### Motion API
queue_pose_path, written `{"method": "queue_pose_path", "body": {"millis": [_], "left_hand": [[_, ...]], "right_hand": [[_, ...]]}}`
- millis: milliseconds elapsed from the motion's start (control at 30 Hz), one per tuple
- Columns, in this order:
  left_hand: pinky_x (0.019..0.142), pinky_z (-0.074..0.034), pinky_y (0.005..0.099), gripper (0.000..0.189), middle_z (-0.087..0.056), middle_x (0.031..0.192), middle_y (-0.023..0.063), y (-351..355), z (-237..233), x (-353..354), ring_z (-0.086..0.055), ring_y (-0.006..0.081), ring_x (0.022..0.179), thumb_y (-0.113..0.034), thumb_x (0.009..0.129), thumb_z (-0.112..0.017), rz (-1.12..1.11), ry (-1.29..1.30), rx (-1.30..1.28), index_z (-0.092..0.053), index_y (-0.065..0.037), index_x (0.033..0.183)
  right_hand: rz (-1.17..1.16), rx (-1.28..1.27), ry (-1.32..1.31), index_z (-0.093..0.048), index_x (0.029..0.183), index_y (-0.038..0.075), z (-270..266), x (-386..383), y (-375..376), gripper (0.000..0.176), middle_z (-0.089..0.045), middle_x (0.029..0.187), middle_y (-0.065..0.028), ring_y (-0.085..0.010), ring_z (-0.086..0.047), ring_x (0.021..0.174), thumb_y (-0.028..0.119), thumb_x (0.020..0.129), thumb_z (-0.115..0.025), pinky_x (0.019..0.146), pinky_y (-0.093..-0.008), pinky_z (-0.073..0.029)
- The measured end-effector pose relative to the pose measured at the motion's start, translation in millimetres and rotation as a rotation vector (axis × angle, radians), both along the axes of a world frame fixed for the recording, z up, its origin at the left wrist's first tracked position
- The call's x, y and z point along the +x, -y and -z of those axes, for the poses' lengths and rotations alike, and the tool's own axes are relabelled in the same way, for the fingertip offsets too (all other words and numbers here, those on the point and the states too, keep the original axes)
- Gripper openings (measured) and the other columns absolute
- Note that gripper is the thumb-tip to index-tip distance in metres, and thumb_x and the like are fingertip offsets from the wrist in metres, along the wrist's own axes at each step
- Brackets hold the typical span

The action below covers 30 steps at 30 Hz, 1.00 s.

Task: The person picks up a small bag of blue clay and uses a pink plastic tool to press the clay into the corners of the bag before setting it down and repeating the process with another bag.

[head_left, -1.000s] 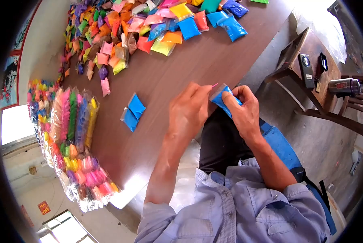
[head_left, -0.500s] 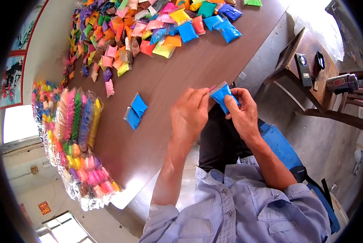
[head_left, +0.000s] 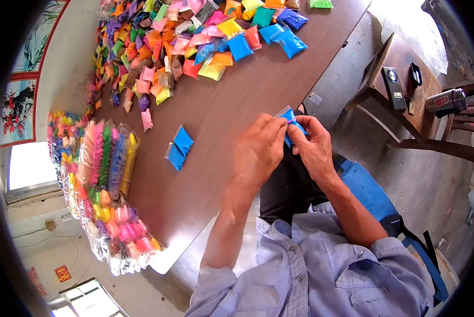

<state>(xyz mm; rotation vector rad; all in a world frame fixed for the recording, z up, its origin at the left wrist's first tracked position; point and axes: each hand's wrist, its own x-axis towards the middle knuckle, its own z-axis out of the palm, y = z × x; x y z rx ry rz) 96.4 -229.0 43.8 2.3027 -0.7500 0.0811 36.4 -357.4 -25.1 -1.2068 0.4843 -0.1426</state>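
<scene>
My right hand [head_left: 312,147] grips a small clear plastic packet of blue clay-like stuff [head_left: 288,114], thumb on its front. Close against it, my left hand [head_left: 259,150] is closed in a pinch, its fingertips at the packet's face. A thin pink object [head_left: 291,121] shows at those fingertips; its full shape is hidden. On the brown table to the left lie two more blue packets [head_left: 180,148], edge to edge.
A big heap of small coloured packets [head_left: 165,47] covers the table's far end. Large clear bags of coloured packets [head_left: 110,164] line its left edge. To the right, a wooden stool [head_left: 401,79] bears a dark device [head_left: 394,87] and a flask [head_left: 447,103].
My left hand has moved right, bringing the thin pink object from beside the packet onto its face. My right hand still holds the packet, now partly covered by fingers.
</scene>
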Motion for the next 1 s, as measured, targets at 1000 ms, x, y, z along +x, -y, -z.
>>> {"method": "queue_pose_path", "body": {"millis": [1000], "left_hand": [[0.071,-0.055,0.042,0.009,-0.071,0.089,0.0112,-20.4,40.7,46.7,-0.069,0.0305,0.079,-0.016,0.099,-0.072,-0.48,0.095,-0.089,-0.075,-0.007,0.1]], "right_hand": [[0.325,0.145,-0.208,-0.069,0.119,0.0,58.9,-52.3,73.9,0.031,-0.066,0.091,-0.0024,-0.0061,-0.055,0.066,0.024,0.101,-0.073,0.054,-0.0207,-0.042]]}}
